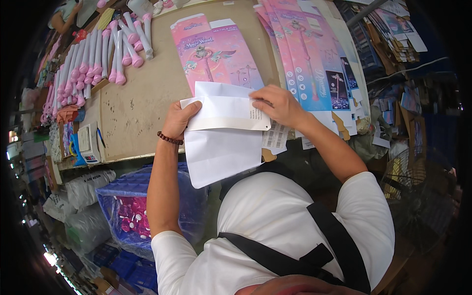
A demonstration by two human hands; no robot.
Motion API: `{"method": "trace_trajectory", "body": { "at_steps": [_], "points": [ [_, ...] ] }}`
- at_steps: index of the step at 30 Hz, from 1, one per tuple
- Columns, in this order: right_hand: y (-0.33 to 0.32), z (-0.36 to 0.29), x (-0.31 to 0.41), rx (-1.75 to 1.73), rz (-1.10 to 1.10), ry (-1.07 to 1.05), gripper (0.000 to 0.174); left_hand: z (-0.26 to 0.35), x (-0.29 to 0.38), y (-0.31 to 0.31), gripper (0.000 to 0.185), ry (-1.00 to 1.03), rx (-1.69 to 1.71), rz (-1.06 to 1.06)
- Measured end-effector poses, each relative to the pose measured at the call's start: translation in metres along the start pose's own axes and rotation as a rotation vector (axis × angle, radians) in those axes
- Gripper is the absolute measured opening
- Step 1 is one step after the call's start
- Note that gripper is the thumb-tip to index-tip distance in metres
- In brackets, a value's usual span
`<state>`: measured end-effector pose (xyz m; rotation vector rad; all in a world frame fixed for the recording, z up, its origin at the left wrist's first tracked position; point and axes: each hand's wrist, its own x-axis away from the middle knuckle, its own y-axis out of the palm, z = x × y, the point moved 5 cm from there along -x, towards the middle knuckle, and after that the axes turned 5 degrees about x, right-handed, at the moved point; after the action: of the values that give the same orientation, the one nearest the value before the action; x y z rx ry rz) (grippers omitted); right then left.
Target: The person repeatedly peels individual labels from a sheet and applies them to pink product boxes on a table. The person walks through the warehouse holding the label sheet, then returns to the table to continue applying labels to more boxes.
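Both hands are on a white folded paperboard sheet (225, 110) with a creased band across it and a panel hanging below the table edge. My left hand (181, 120) grips its left side, thumb on top. At the upper right corner, my right hand (274, 105) pinches the sheet between thumb and fingers. Just beyond lies a flat pink and purple printed wand box (217, 51), partly covered by the sheet. More printed wand boxes (302, 55) are stacked at the right. Sheets of barcode labels (276, 135) lie below my right hand.
Many grey and pink plastic wand handles (86, 61) cover the table's left part. A small scale (88, 143) and a blue pen (100, 138) are at the left edge. Below stands a blue crate (121, 190) with pink parts. A fan (413, 188) stands right; another person (64, 18) is far left.
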<state>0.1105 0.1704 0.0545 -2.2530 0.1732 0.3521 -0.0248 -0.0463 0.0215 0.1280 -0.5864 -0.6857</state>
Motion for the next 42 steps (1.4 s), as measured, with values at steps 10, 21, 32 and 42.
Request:
{"method": "trace_trajectory", "body": {
  "at_steps": [10,21,32,42],
  "points": [
    [0.002,0.004,-0.001,-0.014,0.030,-0.031,0.010,-0.002,-0.005,-0.003,0.026,-0.008,0.036,0.002],
    [-0.076,0.018,-0.032,-0.284,0.532,0.150,0.007,0.001,-0.030,-0.015,0.028,-0.104,-0.095,-0.059],
    [0.046,0.201,-0.172,-0.341,0.366,0.561,0.020,0.003,-0.092,0.017,0.038,0.193,-0.901,-0.143],
    [0.080,0.213,-0.194,-0.184,0.334,0.569,0.020,-0.007,-0.098,0.014,0.031,0.261,-1.015,-0.177]
  ]
}}
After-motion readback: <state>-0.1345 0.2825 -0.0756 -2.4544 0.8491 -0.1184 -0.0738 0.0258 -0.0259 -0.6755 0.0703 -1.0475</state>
